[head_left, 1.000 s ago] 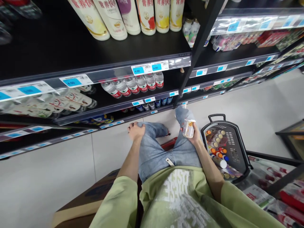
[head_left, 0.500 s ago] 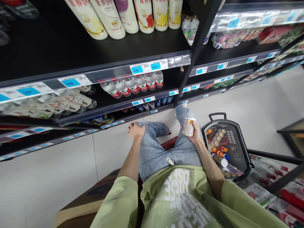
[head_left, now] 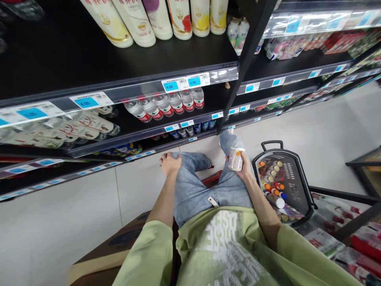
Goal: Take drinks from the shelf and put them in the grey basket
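Observation:
My left hand [head_left: 170, 163] rests on my left knee, fingers laid over the denim and nothing in them. My right hand [head_left: 245, 167] is closed around a small white can [head_left: 236, 159] with an orange-yellow picture on its label, held in front of my right thigh. Some of the fingers are hidden behind the can. A black shopping basket [head_left: 301, 174] stands on the floor just right of that hand. Inside it lie several small bottles with orange caps [head_left: 269, 179] and a white-lidded container [head_left: 279, 203].
Black shelves with price tags [head_left: 174, 85] run ahead, holding white drink bottles [head_left: 181, 20] and water bottles [head_left: 165, 105]. Behind me on the left is a cardboard box [head_left: 119, 242]. A low rack of packaged goods [head_left: 327, 246] stands at the right.
The can has turned slightly in my right hand, so more of its yellow picture faces me. My left hand stays on the knee. The view has shifted very slightly.

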Tool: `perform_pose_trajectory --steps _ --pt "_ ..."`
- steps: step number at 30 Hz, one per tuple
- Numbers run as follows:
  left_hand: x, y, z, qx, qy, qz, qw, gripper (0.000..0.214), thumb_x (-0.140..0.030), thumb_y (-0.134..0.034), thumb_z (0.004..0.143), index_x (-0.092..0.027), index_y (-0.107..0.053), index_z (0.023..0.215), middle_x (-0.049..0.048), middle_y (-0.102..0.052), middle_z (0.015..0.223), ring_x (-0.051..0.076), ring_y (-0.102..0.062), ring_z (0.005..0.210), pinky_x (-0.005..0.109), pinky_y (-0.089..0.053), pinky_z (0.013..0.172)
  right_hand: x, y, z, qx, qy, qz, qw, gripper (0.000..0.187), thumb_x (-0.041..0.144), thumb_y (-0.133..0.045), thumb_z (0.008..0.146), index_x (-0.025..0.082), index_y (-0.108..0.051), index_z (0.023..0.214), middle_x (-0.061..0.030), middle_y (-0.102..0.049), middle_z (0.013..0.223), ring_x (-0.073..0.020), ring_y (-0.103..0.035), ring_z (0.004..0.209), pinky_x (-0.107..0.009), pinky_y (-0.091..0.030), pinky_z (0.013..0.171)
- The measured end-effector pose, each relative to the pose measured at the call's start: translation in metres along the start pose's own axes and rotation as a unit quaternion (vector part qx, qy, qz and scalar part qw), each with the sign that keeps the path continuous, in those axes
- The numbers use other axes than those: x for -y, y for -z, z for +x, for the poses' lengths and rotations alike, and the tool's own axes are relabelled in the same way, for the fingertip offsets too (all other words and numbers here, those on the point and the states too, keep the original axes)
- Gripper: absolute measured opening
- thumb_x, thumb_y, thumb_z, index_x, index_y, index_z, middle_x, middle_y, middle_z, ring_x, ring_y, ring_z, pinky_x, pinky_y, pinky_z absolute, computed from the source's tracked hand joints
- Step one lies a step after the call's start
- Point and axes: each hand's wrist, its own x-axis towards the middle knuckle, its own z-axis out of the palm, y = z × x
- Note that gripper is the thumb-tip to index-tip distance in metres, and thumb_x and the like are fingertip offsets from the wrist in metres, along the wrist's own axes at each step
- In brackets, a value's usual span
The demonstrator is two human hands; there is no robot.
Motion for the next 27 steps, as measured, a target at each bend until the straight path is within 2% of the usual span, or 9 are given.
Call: perform_pose_trajectory --steps 5,9,14,16,20,23,27 --pt "0.001 -0.001 0.0 0.001 -0.002 -0.004 1.0 0.048 -0.046 -0.061 0.093 -0.024 -0.067 0.136 0.0162 -0.058 0.149 0.041 -0.051 0.14 0.056 -0.052 0.111 -0.002 -0.001 0.0 -0.003 0.001 -0.038 0.999 0.054 0.067 -0.076 0.083 0.02 -0.077 0.109 -0.0085 -0.083 0.096 -0.0281 -0.081 0.091 -0.037 -0.067 0.074" --pt "0.0 -0.001 0.001 0.008 0.0 0.001 1.0 0.049 -0.047 -0.06 0.093 -0.024 -0.067 0.136 0.0159 -0.058 0.15 0.041 -0.05 0.14 0.056 -0.052 0.111 -0.004 0.002 0.0 0.002 0.006 -0.051 0.999 0.06 0.068 -0.083 0.077 0.019 -0.077 0.112 -0.0079 -0.083 0.102 -0.0276 -0.08 0.091 -0.037 -0.068 0.075" --pt "0.0 0.0 0.0 0.01 0.001 0.002 1.0 0.051 -0.048 -0.058 0.092 -0.024 -0.066 0.136 0.0151 -0.057 0.151 0.04 -0.05 0.141 0.055 -0.052 0.111 0.0 0.002 -0.004 0.018 0.01 -0.032 0.999 0.073 0.053 -0.092 0.071 0.025 -0.068 0.134 -0.0026 -0.081 0.1 -0.0248 -0.08 0.078 -0.036 -0.067 0.068" --pt "0.0 0.001 0.0 0.012 0.001 0.004 1.0 0.053 -0.049 -0.058 0.092 -0.024 -0.066 0.138 0.015 -0.057 0.151 0.04 -0.049 0.141 0.055 -0.052 0.111 0.002 -0.002 -0.007 0.024 0.017 -0.026 0.999 0.076 0.045 -0.092 0.07 0.027 -0.064 0.138 -0.0004 -0.08 0.097 -0.0241 -0.079 0.074 -0.038 -0.068 0.069" --pt "-0.001 0.002 -0.002 0.007 0.0 0.003 1.0 0.053 -0.049 -0.058 0.092 -0.024 -0.066 0.137 0.0155 -0.058 0.151 0.041 -0.049 0.141 0.055 -0.052 0.111 0.006 -0.01 -0.009 0.017 0.03 0.005 0.999 0.067 0.039 -0.083 0.074 0.025 -0.063 0.136 -0.0022 -0.081 0.099 -0.0269 -0.08 0.082 -0.043 -0.069 0.078" --pt "-0.001 0.002 -0.002 0.008 0.0 0.001 1.0 0.052 -0.048 -0.058 0.092 -0.024 -0.066 0.137 0.0156 -0.057 0.151 0.04 -0.049 0.141 0.054 -0.052 0.11 0.008 -0.012 -0.008 -0.003 0.021 0.028 0.999 0.054 0.041 -0.073 0.08 0.021 -0.066 0.129 -0.0055 -0.082 0.099 -0.0238 -0.079 0.085 -0.036 -0.067 0.076" --pt "-0.002 0.003 -0.002 0.014 0.004 0.003 1.0 0.052 -0.048 -0.058 0.091 -0.024 -0.066 0.137 0.0153 -0.057 0.151 0.04 -0.049 0.141 0.054 -0.051 0.111 0.009 -0.012 -0.009 -0.008 0.019 0.009 1.0 0.056 0.047 -0.073 0.085 0.02 -0.066 0.133 -0.0061 -0.082 0.099 -0.0193 -0.076 0.076 -0.028 -0.063 0.067"
